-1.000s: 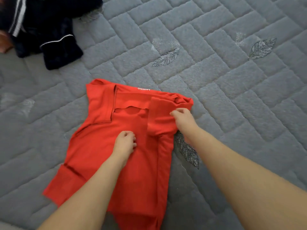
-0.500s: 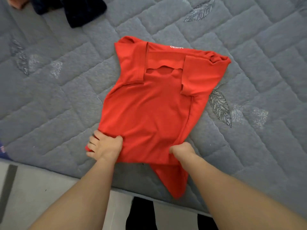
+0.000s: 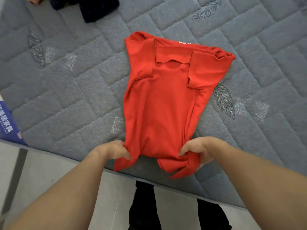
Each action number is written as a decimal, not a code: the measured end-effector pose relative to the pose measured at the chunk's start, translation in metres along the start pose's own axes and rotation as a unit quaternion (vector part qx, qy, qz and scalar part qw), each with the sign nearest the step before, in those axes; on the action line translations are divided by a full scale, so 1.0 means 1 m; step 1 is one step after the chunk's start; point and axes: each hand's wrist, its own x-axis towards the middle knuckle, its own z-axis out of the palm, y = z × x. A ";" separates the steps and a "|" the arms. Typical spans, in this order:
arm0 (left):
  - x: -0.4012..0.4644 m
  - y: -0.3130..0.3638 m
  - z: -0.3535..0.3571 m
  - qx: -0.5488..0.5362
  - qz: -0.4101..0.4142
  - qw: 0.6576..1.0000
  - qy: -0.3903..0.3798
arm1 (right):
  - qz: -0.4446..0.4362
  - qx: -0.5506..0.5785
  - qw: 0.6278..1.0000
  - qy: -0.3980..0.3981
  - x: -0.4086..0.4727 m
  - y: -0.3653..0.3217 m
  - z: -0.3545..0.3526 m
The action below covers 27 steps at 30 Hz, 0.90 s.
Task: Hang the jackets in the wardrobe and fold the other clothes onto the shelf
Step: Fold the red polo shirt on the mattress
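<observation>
A red T-shirt (image 3: 162,100) lies on the grey quilted mattress (image 3: 74,97), collar at the far end, both sleeves and sides folded inward. Its hem hangs over the mattress's near edge. My left hand (image 3: 114,150) pinches the hem's left corner. My right hand (image 3: 197,151) grips the bunched hem at the right corner. Both hands sit at the mattress's near edge.
Dark navy clothes (image 3: 93,9) lie at the far left of the mattress. A blue label (image 3: 8,123) sticks to the mattress's left edge. Pale floor (image 3: 49,171) and my dark trouser legs (image 3: 146,205) show below the mattress edge.
Both hands left the shirt's upper part and moved down to its hem. They now hold the two bottom corners, and the hem is gathered narrower than before.
</observation>
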 end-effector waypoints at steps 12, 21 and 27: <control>-0.013 0.123 -0.050 -0.629 0.010 0.773 0.088 | -0.089 0.385 0.913 0.105 -0.053 -0.029 -0.095; 0.031 0.219 -0.101 -0.168 0.142 0.890 0.399 | -0.286 0.295 0.811 0.417 -0.055 -0.106 -0.180; 0.076 0.238 -0.124 -0.022 0.115 0.872 0.474 | -0.226 0.210 0.830 0.465 -0.024 -0.135 -0.199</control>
